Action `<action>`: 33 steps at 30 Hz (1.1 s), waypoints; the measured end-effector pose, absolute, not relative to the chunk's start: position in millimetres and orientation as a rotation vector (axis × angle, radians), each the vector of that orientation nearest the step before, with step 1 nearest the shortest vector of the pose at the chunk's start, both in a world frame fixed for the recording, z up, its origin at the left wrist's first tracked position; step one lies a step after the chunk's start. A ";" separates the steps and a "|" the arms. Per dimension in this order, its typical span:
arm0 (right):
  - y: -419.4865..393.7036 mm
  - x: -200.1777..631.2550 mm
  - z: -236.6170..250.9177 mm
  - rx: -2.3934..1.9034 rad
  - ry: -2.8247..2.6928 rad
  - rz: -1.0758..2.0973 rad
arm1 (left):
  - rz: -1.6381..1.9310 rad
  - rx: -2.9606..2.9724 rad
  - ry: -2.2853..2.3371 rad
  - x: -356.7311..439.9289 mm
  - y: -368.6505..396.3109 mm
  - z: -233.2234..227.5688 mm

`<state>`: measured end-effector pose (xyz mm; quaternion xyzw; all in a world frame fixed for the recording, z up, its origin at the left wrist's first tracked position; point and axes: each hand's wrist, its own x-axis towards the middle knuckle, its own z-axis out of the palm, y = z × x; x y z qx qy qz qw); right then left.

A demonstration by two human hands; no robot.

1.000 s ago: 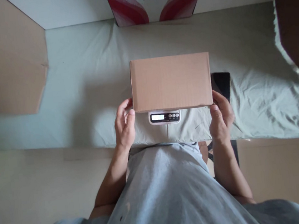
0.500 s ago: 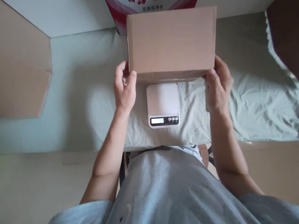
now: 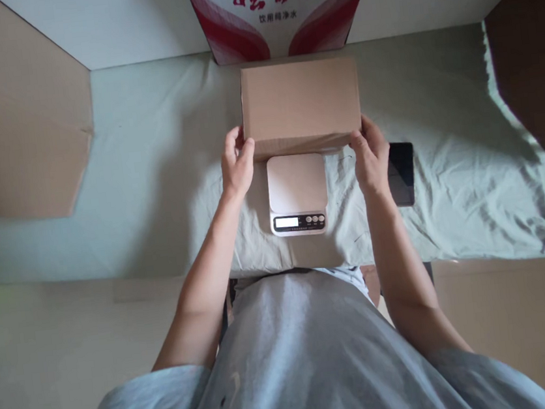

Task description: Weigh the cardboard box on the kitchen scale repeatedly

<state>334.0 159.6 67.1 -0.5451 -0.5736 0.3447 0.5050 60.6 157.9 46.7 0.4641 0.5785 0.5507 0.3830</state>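
- Down and away from the camera comes the cardboard box [image 3: 301, 106] since half a second ago; it looked larger and higher then, held up in front of the red-and-white carton, and now it sits lower, just beyond the scale, with the phone back in sight where the right hand had covered it
- Box now: plain brown, closed, lying flat and square to the view; its near edge lines up just past the far edge of the white kitchen scale [image 3: 297, 192]; whether it rests on the cloth or hangs a touch above it, I cannot tell
- Left hand [image 3: 237, 164] on the box's near left corner; fingers [image 3: 232, 145] curled against the side, thumb pressed on the front edge; clamped on the box
- Right hand [image 3: 370, 157] mirrors it at the near right corner; fingers closed against the side, thumb on the front edge; gripping the box too
- Scale sits between the two wrists, platform bare, display strip and buttons facing the person
- Dark phone [image 3: 401, 173] lies flat just beside the right hand, screen dark
- Everything rests on a table under a wrinkled pale green cloth [image 3: 151, 179]
- Red-and-white carton [image 3: 280, 10] with printed characters stands right behind the box, against the wall
- Flat cardboard sheet [image 3: 12, 129] off to the left; a darker brown one [image 3: 536, 63] at the right edge
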 end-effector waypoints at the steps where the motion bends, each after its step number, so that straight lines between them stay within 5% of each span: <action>1: 157.9 335.1 66.7 -1.332 -1.376 0.840 | 1.399 1.185 1.470 59.6 157.5 45.5; 19: 66.8 365.7 57.9 -1.448 -1.008 0.873 | 1.390 1.014 1.744 40.6 38.0 34.4; 33: 55.2 362.5 56.5 -1.523 -0.982 0.908 | 1.308 0.996 1.823 36.5 30.2 40.0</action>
